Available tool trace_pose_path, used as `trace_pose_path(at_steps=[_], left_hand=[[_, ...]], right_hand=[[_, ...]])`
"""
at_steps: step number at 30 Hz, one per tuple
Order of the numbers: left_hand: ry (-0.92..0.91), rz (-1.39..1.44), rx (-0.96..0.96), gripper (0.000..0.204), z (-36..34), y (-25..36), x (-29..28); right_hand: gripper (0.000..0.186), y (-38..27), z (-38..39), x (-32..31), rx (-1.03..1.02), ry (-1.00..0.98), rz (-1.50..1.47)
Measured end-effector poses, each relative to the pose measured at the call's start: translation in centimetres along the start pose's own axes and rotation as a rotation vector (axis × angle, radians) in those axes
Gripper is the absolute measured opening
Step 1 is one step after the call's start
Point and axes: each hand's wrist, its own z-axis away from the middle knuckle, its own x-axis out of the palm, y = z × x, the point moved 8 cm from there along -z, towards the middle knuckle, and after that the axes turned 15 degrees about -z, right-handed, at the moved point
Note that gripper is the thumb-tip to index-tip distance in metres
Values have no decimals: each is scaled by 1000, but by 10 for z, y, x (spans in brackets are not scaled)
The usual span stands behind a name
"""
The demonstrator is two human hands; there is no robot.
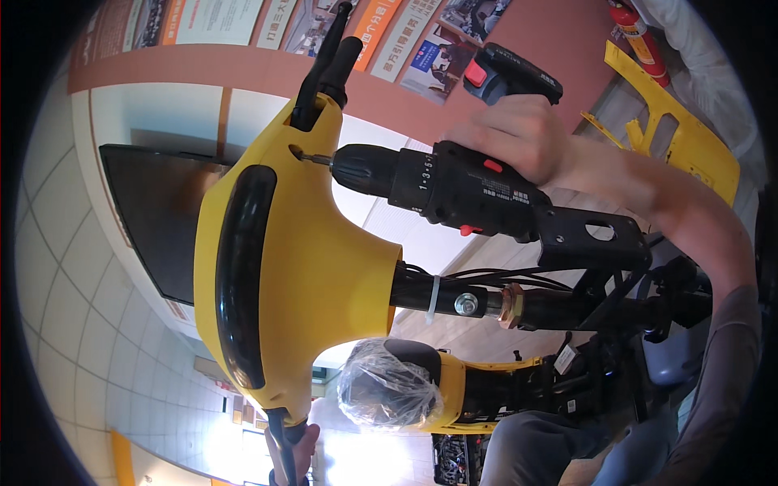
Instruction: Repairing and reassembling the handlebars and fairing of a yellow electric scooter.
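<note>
My right hand (519, 138) is wrapped round the handle of a black cordless drill (486, 186) with red buttons. Its bit (318, 159) reaches into a hole in a yellow scooter handlebar cover (308, 235). A glossy black curved strip (245, 275) runs along this cover. At the lower edge of the picture, my left hand (305, 447) closes round a handlebar grip, partly hidden behind a black brake lever (284, 445). The opposite grip (340, 71) and lever stick out at the top.
Black cables and the steering stem (421, 296) with a white cable tie run right from the cover. Below lies a plastic-wrapped seat (389, 385). A yellow body panel (697, 130) and a red fire extinguisher (642, 44) are at upper right. A toolbox (458, 460) sits on the floor.
</note>
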Motion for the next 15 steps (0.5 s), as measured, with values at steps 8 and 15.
trace_pose_path(at_steps=[8,15], left_hand=[[-36,-32,39,20,-6,-17,0],[-8,-84,3,21,-1,-1,0]], right_hand=[[29,-2,2,3,28,-3,0],[29,-2,6,7,79,12,-60]])
